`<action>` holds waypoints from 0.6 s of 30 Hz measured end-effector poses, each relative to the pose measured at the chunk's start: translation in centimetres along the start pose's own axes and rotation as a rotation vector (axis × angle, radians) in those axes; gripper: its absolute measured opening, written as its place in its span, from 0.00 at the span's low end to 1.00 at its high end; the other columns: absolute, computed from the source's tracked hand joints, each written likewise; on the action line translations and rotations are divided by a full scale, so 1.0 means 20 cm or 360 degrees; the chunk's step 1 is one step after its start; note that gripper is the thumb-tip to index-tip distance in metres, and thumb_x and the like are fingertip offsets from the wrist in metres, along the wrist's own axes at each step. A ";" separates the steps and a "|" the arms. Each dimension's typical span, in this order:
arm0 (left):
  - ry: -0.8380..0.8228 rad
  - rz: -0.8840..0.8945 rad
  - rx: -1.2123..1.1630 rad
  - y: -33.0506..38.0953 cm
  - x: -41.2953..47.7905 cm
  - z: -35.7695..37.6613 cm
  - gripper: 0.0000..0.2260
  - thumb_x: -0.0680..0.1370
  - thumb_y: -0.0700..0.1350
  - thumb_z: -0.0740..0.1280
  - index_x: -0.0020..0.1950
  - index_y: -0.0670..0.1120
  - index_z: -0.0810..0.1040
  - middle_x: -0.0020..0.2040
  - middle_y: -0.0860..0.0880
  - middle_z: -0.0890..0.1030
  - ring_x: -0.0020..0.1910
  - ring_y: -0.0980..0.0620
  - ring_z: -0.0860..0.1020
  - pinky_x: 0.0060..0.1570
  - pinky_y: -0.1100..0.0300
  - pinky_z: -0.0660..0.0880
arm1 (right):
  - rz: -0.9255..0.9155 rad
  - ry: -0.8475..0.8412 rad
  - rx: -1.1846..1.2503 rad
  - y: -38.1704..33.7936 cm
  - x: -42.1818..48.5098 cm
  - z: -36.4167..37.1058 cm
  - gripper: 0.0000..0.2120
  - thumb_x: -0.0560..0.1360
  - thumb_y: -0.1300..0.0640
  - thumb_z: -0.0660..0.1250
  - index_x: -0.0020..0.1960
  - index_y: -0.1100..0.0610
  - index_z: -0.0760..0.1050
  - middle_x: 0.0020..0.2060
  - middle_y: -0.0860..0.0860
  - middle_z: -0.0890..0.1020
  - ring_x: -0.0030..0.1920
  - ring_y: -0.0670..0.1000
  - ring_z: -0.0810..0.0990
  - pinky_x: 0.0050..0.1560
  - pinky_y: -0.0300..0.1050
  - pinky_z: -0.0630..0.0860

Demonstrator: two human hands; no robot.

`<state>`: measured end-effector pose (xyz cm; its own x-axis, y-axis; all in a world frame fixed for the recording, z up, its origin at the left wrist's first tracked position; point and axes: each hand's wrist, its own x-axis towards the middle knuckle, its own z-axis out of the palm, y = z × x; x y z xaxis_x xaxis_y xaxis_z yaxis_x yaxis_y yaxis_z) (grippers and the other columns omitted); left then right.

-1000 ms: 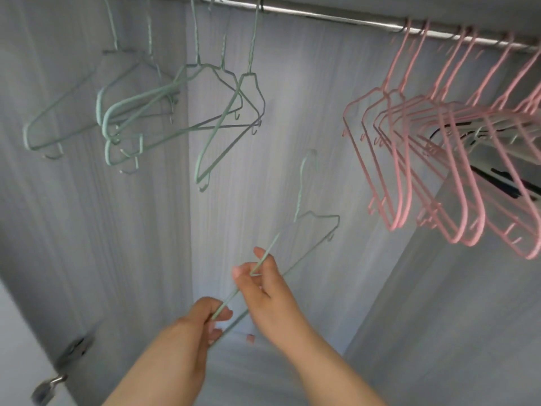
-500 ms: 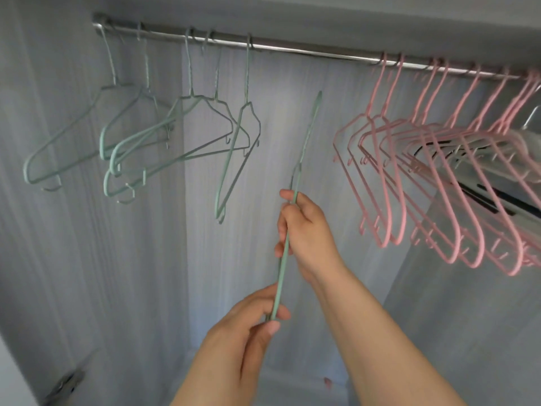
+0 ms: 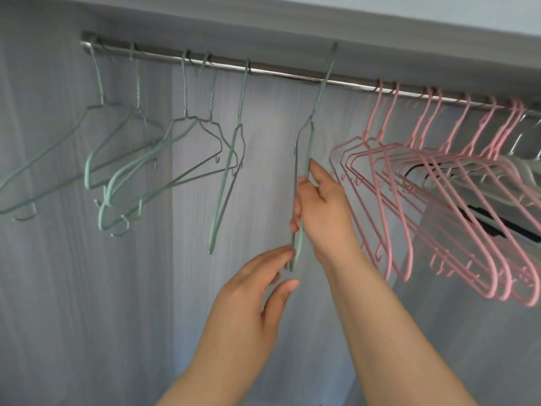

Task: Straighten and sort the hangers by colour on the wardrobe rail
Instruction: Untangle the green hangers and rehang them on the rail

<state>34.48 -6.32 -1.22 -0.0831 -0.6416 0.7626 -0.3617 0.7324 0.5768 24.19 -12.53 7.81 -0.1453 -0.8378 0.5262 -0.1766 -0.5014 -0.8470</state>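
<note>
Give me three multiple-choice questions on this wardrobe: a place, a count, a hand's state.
1. Where along the rail is the held green hanger?
A. left of all hangers
B. between the hanging green hangers and the pink hangers
C. right of the pink ones
2. How many other green hangers hang there?
A. two
B. five
C. nine
3. The right hand is:
A. idle
B. gripping a pink hanger
C. gripping the held green hanger

1 B: green hang to its left, pink to its right.
2 B: five green hooks sit over the rail.
3 C: its fingers curl round the green wire.
</note>
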 end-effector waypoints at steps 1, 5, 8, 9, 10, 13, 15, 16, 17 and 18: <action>0.0116 0.0097 0.0102 0.01 0.00 -0.03 0.13 0.73 0.52 0.62 0.57 0.55 0.75 0.57 0.69 0.74 0.49 0.67 0.77 0.52 0.80 0.67 | -0.0001 0.0031 0.0032 -0.01 0.03 0.00 0.09 0.78 0.64 0.53 0.49 0.51 0.65 0.24 0.53 0.63 0.17 0.43 0.63 0.19 0.34 0.66; 0.0636 0.0445 0.0331 0.07 0.01 -0.15 0.09 0.72 0.42 0.66 0.52 0.49 0.79 0.53 0.58 0.78 0.53 0.68 0.74 0.58 0.77 0.64 | 0.0125 0.0212 0.0214 0.00 0.11 -0.03 0.15 0.77 0.68 0.53 0.36 0.54 0.68 0.23 0.52 0.63 0.19 0.46 0.61 0.19 0.34 0.63; 0.0592 0.0256 0.0341 0.03 0.08 -0.23 0.17 0.74 0.47 0.63 0.62 0.48 0.74 0.62 0.59 0.73 0.63 0.68 0.68 0.62 0.76 0.61 | 0.0205 0.0220 0.0169 0.04 0.09 -0.03 0.12 0.78 0.66 0.53 0.42 0.54 0.69 0.25 0.52 0.64 0.20 0.45 0.63 0.19 0.34 0.65; 0.0526 0.0108 0.0294 0.01 0.11 -0.25 0.19 0.75 0.50 0.63 0.66 0.49 0.70 0.64 0.60 0.70 0.64 0.66 0.67 0.63 0.72 0.63 | 0.0252 0.0227 0.0138 0.05 0.08 -0.03 0.10 0.78 0.65 0.54 0.49 0.53 0.70 0.26 0.52 0.66 0.21 0.45 0.64 0.20 0.35 0.67; 0.0460 -0.0061 0.0236 -0.01 0.14 -0.25 0.21 0.75 0.53 0.63 0.68 0.51 0.67 0.64 0.61 0.69 0.64 0.63 0.69 0.63 0.67 0.67 | 0.0302 0.0235 0.0086 0.06 0.06 -0.03 0.11 0.79 0.63 0.55 0.57 0.51 0.67 0.29 0.52 0.69 0.25 0.45 0.67 0.24 0.35 0.71; 0.0281 -0.0385 0.0101 -0.09 0.20 -0.23 0.24 0.74 0.48 0.64 0.70 0.52 0.65 0.62 0.54 0.75 0.55 0.64 0.74 0.58 0.64 0.71 | 0.0189 0.0279 -0.0539 0.06 0.00 -0.07 0.25 0.77 0.56 0.60 0.72 0.56 0.57 0.56 0.55 0.75 0.50 0.52 0.76 0.55 0.43 0.73; 0.0210 -0.0386 0.0082 -0.14 0.22 -0.21 0.21 0.75 0.44 0.65 0.68 0.51 0.68 0.56 0.55 0.78 0.46 0.72 0.75 0.51 0.74 0.72 | -0.0156 0.0369 -0.0918 -0.01 -0.09 -0.07 0.29 0.76 0.54 0.61 0.73 0.54 0.54 0.69 0.53 0.64 0.68 0.51 0.65 0.67 0.41 0.61; 0.0181 -0.0392 0.0096 -0.15 0.22 -0.20 0.20 0.75 0.44 0.64 0.67 0.51 0.69 0.53 0.56 0.79 0.43 0.73 0.75 0.48 0.78 0.71 | -0.0344 0.0392 -0.0965 -0.06 -0.15 -0.05 0.27 0.76 0.54 0.61 0.73 0.53 0.56 0.68 0.50 0.63 0.69 0.48 0.62 0.66 0.36 0.59; 0.0153 -0.0411 0.0101 -0.17 0.22 -0.19 0.19 0.76 0.43 0.65 0.66 0.52 0.70 0.50 0.56 0.80 0.43 0.72 0.76 0.46 0.80 0.70 | -0.0506 0.0402 -0.0953 -0.10 -0.21 -0.04 0.26 0.75 0.54 0.61 0.71 0.50 0.58 0.65 0.46 0.63 0.68 0.44 0.62 0.64 0.31 0.58; 0.0140 -0.0421 0.0098 -0.18 0.22 -0.18 0.19 0.76 0.43 0.65 0.66 0.52 0.71 0.49 0.55 0.81 0.43 0.69 0.77 0.44 0.82 0.69 | -0.0616 0.0385 -0.0921 -0.13 -0.25 -0.02 0.24 0.74 0.53 0.60 0.70 0.47 0.60 0.62 0.43 0.64 0.66 0.41 0.63 0.62 0.26 0.59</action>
<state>38.68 -10.90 1.09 0.1015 -0.7843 0.6120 -0.4160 0.5253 0.7423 24.99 -6.90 7.33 -0.1670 -0.5194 0.8381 -0.7345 -0.5015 -0.4572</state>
